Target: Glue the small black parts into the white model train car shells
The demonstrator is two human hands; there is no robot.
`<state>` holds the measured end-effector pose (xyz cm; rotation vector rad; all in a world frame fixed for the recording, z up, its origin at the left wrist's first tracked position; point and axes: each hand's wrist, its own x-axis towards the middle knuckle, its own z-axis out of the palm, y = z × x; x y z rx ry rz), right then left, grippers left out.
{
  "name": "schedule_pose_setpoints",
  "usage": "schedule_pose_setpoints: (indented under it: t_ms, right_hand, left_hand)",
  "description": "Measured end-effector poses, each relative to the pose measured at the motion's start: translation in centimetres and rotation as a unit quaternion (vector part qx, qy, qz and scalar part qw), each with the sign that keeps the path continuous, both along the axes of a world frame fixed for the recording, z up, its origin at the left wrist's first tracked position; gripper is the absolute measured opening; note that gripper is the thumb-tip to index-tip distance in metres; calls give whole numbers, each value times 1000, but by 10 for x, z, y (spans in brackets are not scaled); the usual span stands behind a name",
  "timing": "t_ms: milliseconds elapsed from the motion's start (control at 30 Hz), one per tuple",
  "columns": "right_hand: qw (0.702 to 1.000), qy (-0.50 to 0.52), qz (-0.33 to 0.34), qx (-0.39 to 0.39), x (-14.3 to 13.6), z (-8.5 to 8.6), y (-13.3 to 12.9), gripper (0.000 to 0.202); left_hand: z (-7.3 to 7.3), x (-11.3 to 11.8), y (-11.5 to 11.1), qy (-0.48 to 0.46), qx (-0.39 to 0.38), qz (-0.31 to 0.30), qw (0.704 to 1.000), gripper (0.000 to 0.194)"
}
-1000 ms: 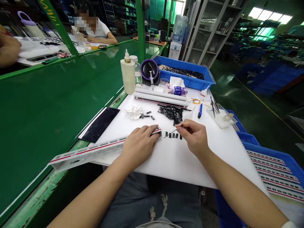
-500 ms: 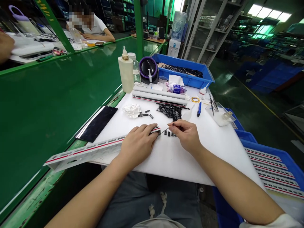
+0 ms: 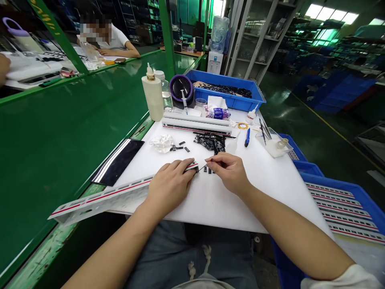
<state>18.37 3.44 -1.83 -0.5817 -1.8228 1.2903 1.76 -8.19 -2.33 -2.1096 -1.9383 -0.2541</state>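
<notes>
Hands apart but close. Your left hand [image 3: 170,184] clamps over the near-right end of the striped channel [image 3: 105,196]; its long axis runs 8 to 2 o'clock. Your right hand [image 3: 230,170] pinches a thin dark tool [image 3: 202,167], tip at that end, contact unclear. Channel end lies at 9 o'clock from the right hand; left is nearer. Pile of black pieces [image 3: 210,141]: right hand's 11 o'clock.
</notes>
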Motion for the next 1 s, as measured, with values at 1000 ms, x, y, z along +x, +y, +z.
schedule_pose_setpoints:
  t_ms: [1000]
  right_hand:
    - [734, -92, -636, 222, 147, 20, 148, 26]
  left_hand:
    - [2, 0, 5, 36, -20, 3, 999, 31]
